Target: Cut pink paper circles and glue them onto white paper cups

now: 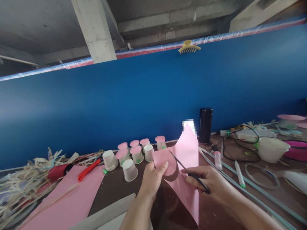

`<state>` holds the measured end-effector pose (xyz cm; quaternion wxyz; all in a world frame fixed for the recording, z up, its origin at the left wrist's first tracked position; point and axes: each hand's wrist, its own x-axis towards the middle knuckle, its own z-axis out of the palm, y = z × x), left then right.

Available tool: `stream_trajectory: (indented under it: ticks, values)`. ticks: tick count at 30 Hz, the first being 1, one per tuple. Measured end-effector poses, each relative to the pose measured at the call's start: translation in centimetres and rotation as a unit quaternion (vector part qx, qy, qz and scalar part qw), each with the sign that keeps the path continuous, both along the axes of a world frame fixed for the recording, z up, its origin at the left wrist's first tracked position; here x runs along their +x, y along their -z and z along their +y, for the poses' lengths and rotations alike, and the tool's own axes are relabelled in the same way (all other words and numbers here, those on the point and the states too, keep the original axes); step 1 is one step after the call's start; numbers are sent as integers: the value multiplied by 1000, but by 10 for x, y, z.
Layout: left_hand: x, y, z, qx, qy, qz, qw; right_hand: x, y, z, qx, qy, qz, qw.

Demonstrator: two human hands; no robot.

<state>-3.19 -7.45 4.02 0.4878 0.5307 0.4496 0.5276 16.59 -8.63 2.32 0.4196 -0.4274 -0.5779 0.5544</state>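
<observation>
My left hand pinches a sheet of pink paper near a rounded part, thumb on top. In my right hand is a pair of scissors with dark handles, its blades lying along the curved cut in the paper. Part of the sheet hangs down between the hands, and another part stands up behind the scissors. Just beyond my left hand, several upturned paper cups stand on the brown table; some carry pink paper discs on top.
Left lie another pink sheet, red strips and a heap of pale strips. A white box is at the front. Right are a black cylinder, a marker, a white bowl and pale blue tubes. A blue partition stands behind.
</observation>
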Motion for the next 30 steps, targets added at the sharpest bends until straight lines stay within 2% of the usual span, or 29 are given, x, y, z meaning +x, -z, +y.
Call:
stream_trajectory:
  ticks: [12,17,23,30]
  values:
    - [-3,8,5,3,-16,-9,1000,-1,-3,-1,-4,14,-24,1000]
    - [6,14,7,-21,-13,-101,995,-3,-3,-1,-5,15,-21,1000]
    - [20,20,6,-79,-43,-202,975,-8,-4,-3,7,-24,-2,1000]
    - [18,21,6,-53,-44,-150,986,-5,3,-1,28,-31,-29,999]
